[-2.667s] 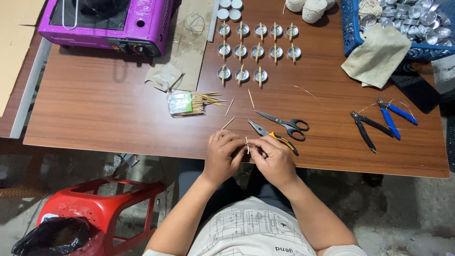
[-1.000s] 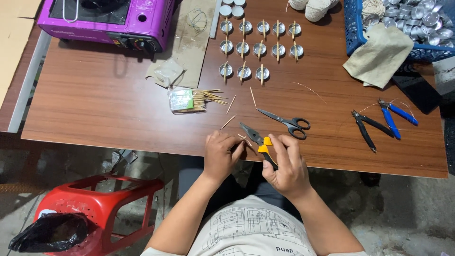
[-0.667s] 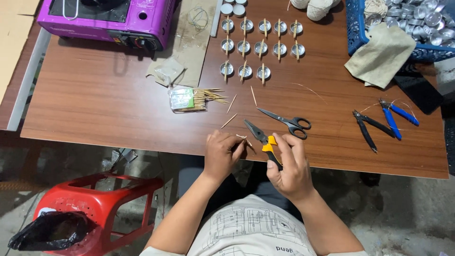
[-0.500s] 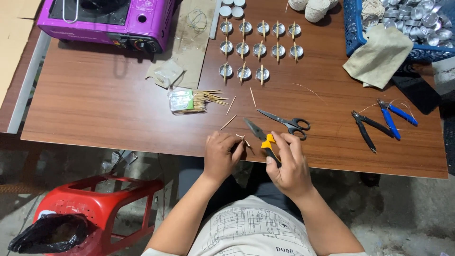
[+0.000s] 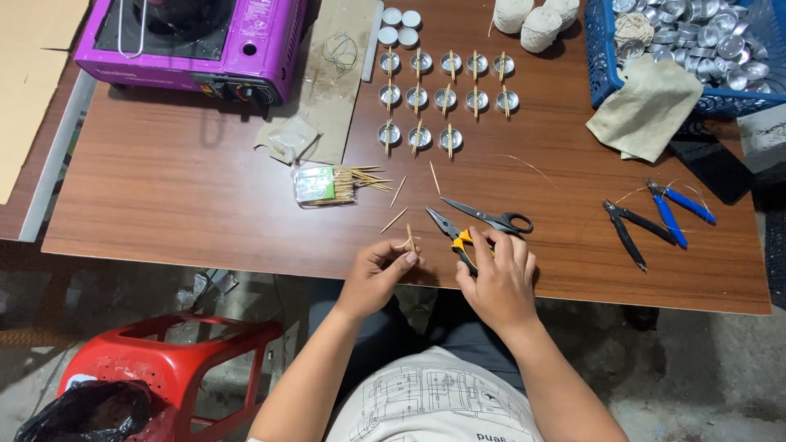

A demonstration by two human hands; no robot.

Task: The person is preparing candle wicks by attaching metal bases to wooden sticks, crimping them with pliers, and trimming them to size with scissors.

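Right hand [image 5: 495, 278] has closed its grip on yellow-handled pliers [image 5: 453, 236]; left hand [image 5: 377, 274] pinches a thin wooden stick [image 5: 410, 238].

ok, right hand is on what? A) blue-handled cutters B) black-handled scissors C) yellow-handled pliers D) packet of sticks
C: the right hand closes round the yellow-handled pliers, nose pointing up the table; the scissors lie just beyond it, untouched.

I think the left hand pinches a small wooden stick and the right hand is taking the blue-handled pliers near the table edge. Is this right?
Not quite. In the head view the right hand is on the yellow-handled pliers, not the blue-handled pliers, which lie untouched farther right. The left hand does pinch a small wooden stick near the table edge.
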